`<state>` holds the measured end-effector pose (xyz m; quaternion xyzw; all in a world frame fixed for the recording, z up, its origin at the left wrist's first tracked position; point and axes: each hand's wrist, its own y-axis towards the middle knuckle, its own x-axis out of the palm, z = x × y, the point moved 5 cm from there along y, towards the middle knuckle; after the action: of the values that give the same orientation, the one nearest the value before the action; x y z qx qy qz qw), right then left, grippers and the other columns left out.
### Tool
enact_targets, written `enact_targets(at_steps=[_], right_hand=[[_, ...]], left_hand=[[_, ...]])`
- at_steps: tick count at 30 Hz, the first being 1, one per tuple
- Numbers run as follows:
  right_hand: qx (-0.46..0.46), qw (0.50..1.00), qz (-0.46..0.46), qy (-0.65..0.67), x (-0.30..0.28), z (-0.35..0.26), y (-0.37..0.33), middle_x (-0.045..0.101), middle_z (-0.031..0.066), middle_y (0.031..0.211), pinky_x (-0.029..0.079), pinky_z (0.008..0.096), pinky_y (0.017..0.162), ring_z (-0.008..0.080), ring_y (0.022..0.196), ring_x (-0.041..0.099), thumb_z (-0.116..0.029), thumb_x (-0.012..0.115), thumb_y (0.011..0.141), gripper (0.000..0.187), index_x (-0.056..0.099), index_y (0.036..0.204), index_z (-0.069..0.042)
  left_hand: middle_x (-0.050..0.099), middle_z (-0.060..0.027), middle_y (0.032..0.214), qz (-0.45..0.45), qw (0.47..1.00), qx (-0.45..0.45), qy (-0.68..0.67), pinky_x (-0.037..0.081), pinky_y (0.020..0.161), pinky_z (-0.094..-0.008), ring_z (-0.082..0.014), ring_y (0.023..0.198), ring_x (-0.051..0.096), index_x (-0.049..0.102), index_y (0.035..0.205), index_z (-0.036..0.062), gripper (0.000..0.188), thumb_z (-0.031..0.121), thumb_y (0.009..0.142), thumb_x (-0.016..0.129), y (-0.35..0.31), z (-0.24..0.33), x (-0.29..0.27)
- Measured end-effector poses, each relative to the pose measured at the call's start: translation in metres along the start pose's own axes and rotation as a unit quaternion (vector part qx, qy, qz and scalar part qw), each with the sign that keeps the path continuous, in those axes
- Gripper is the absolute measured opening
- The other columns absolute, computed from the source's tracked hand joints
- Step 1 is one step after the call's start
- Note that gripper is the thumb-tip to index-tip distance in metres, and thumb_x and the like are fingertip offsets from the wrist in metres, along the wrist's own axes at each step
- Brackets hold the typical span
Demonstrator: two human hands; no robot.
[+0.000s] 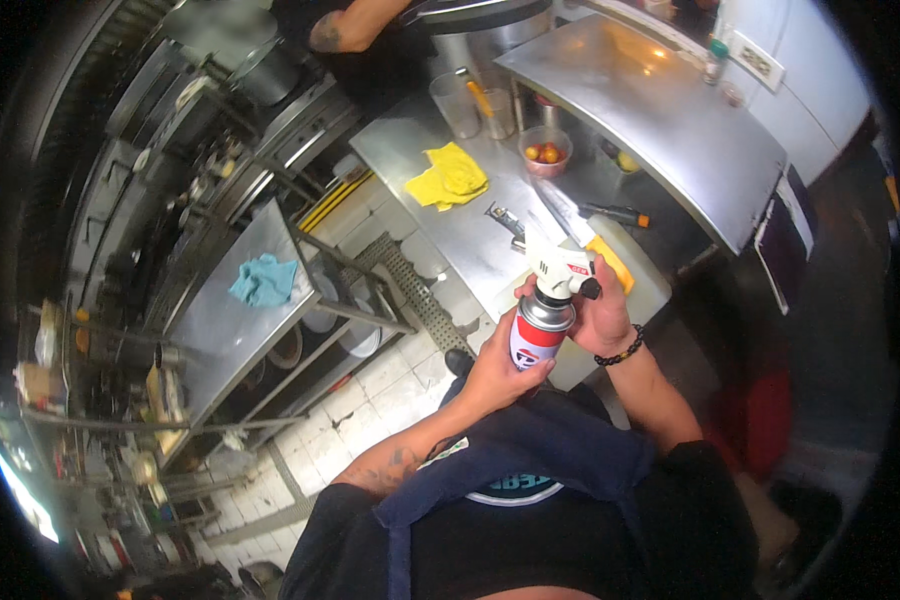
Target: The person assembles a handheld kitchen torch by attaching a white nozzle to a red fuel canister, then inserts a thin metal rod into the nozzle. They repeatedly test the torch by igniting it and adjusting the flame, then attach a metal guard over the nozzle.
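In front of my chest, a gas canister [537, 338] with a white and red label stands nearly upright, tilted slightly. A white blowtorch head [552, 268] with a black knob sits on its silver top. My left hand [498, 372] is closed round the canister body. My right hand [607, 318], with a dark bead bracelet at the wrist, is closed about the torch head near the knob; some of its fingers are hidden behind it. Just beyond the torch, a knife with a yellow handle [611, 262] lies by a pale cutting board [638, 268].
A yellow cloth [450, 178] and a tub of small red and yellow fruits [545, 153] are on the steel table [395, 140]. A raised steel shelf [660, 100] stands at right. Leftward, a blue cloth [265, 280] lies on another steel table [205, 335]. A person's arm [360, 25] shows beyond.
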<state>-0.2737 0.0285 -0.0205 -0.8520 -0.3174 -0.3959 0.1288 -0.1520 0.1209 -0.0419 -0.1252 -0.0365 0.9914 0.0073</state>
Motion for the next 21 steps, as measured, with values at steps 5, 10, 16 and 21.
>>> enact_targets(at_steps=[5, 10, 16, 21], right_hand=[[0.04, 0.996, -0.074, 0.031, -0.007, 0.002, 0.008, 0.066, 0.0179, 0.12, 0.049, 0.0406, 0.099, 0.026, 0.111, 0.065, -0.065, 0.041, 0.096, 0.08, 0.045, 0.14, 0.002], [0.07, 0.993, -0.095, 0.002, -0.015, 0.0, 0.01, 0.064, 0.0178, 0.121, 0.044, 0.0469, 0.105, 0.0349, 0.119, 0.06, -0.074, 0.043, 0.09, 0.093, 0.043, 0.141, 0.003], [0.081, 0.993, -0.084, 0.02, -0.019, 0.006, 0.016, 0.064, 0.0187, 0.123, 0.044, 0.0477, 0.106, 0.0349, 0.12, 0.059, -0.08, 0.04, 0.087, 0.099, 0.043, 0.141, 0.003], [0.073, 0.989, -0.12, 0.041, -0.004, -0.002, 0.018, 0.063, 0.0207, 0.124, 0.045, 0.0464, 0.104, 0.034, 0.118, 0.06, -0.08, 0.038, 0.087, 0.1, 0.044, 0.14, 0.004]], left_hand=[[0.064, -0.0225, 0.117, 0.029, 0.999, -0.015, 0.027, 0.052, 0.092, -0.0401, -0.0312, 0.104, 0.067, 0.034, 0.144, 0.0002, 0.087, 0.03, 0.075, 0.077, -0.002, -0.006, 0.005], [0.063, -0.023, 0.119, 0.036, 0.999, -0.011, 0.018, 0.051, 0.093, -0.0401, -0.0315, 0.107, 0.066, 0.034, 0.144, -0.0005, 0.088, 0.032, 0.075, 0.078, -0.001, -0.006, 0.006], [0.063, -0.0225, 0.121, 0.056, 0.998, -0.016, 0.008, 0.051, 0.093, -0.0396, -0.0312, 0.108, 0.066, 0.033, 0.144, -0.0003, 0.089, 0.032, 0.074, 0.078, 0.001, -0.015, 0.005], [0.064, -0.0216, 0.119, 0.06, 0.998, -0.005, 0.01, 0.051, 0.093, -0.0399, -0.0309, 0.106, 0.066, 0.035, 0.143, 0.0011, 0.087, 0.032, 0.074, 0.078, 0.002, -0.015, 0.002]])
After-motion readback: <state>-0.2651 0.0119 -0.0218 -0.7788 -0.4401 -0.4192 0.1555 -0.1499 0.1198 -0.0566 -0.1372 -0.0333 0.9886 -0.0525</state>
